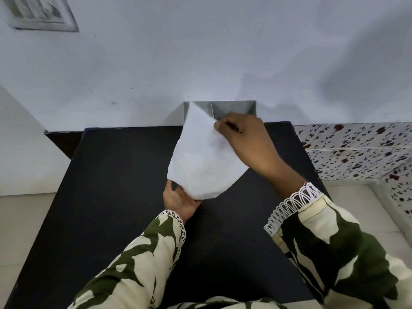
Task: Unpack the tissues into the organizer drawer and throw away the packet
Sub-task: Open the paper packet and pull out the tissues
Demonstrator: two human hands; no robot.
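Over the black table [124, 175], just in front of the grey drawer [231, 109], I hold one white tissue [202, 161]. My right hand [247, 143] pinches its top edge. My left hand [180, 200] grips the bottom, so it stays flat and can slide in. I cannot see the packet.

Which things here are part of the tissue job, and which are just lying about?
Part of the job:
- white tissue, held up over the black table
- right hand, pinching its top edge
- left hand, holding its lower end
- grey organizer drawer, at the table's far edge against the wall

Just lying about:
- wall vent, top left
- floral cloth, on the right
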